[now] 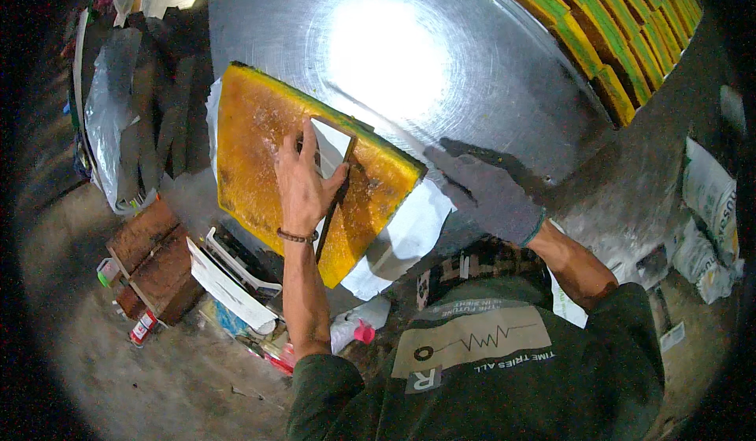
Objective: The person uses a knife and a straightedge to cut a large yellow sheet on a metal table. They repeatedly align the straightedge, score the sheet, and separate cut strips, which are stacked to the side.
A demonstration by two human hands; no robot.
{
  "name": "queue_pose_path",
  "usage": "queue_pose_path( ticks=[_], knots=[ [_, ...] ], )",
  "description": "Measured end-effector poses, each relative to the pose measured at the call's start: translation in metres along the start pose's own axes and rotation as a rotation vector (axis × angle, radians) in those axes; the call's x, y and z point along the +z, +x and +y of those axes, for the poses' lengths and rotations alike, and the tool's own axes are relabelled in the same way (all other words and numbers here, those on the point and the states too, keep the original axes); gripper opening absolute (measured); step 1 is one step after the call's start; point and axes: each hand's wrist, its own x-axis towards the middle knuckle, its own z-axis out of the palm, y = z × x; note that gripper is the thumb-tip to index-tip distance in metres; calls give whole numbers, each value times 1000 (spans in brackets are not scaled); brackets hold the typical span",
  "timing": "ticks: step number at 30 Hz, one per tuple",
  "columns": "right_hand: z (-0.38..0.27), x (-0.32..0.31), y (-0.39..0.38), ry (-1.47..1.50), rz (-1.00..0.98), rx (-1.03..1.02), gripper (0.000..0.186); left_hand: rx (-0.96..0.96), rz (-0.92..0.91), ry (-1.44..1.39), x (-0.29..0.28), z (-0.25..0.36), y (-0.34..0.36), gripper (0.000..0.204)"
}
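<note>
A thick slab [260,138], yellow-orange and brown on top with a green layer along its edge, lies on the metal table. On it rests a narrow flat board [334,143] with a pale face and a brown edge. My bare left hand [303,185], a beaded bracelet at its wrist, spans this board, thumb on one side and fingers on the other. To the right of the slab, my right hand [492,197] wears a grey glove and is closed. A long thin blade [374,114] runs from it along the slab's far edge; its handle is hidden in the glove.
White sheeting [405,240] sticks out from under the slab. Rows of yellow-and-green strips [606,27] stand at the far right of the shiny metal table [504,55]. Dark slabs and clear plastic [118,118] are at the left, above a brown box [153,256]. White sacks [709,197] lie right.
</note>
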Motion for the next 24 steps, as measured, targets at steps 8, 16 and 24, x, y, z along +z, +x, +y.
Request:
queue_pose_path(
  ticks=[8,16,24],
  knots=[
    [-1,8,-13,203,15,213,58,-8,-51,-25,0,0,3,97],
    [6,9,-19,98,155,108,61,28,-20,-24,-1,0,3,101],
    [9,-3,-25,186,-4,226,55,15,-66,-86,0,-6,3,100]
  ],
)
